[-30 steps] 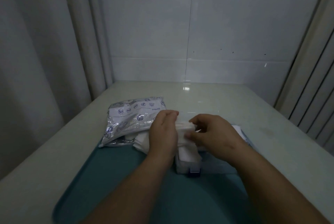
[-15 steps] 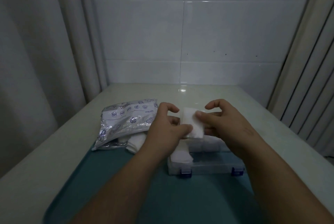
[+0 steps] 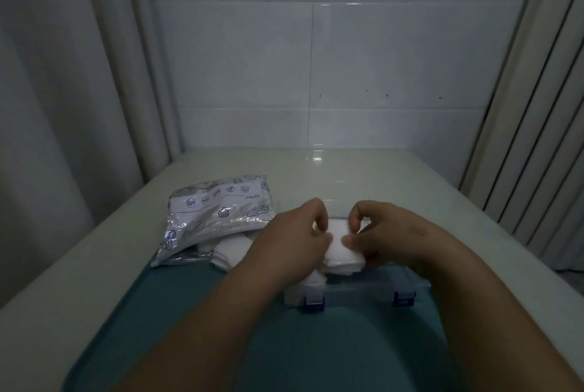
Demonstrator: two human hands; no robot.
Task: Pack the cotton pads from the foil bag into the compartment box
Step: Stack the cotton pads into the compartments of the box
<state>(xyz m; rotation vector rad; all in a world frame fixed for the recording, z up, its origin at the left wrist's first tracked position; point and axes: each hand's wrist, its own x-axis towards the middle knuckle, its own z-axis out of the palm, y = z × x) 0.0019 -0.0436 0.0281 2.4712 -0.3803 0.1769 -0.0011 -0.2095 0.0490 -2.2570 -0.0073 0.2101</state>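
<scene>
A silver foil bag with blue prints lies at the left, its mouth toward me. Loose white cotton pads spill beside it. The clear compartment box with blue latches stands on the teal tray. Its left end holds white pads. My left hand and my right hand pinch a small stack of white cotton pads between them, low over the middle of the box.
The tray sits on a pale table that runs back to a white tiled wall. A grey curtain hangs at the left. Striped vertical panels stand at the right.
Both hands have lowered the pinched stack of pads from above the box down toward its middle compartments. The view has dipped slightly.
</scene>
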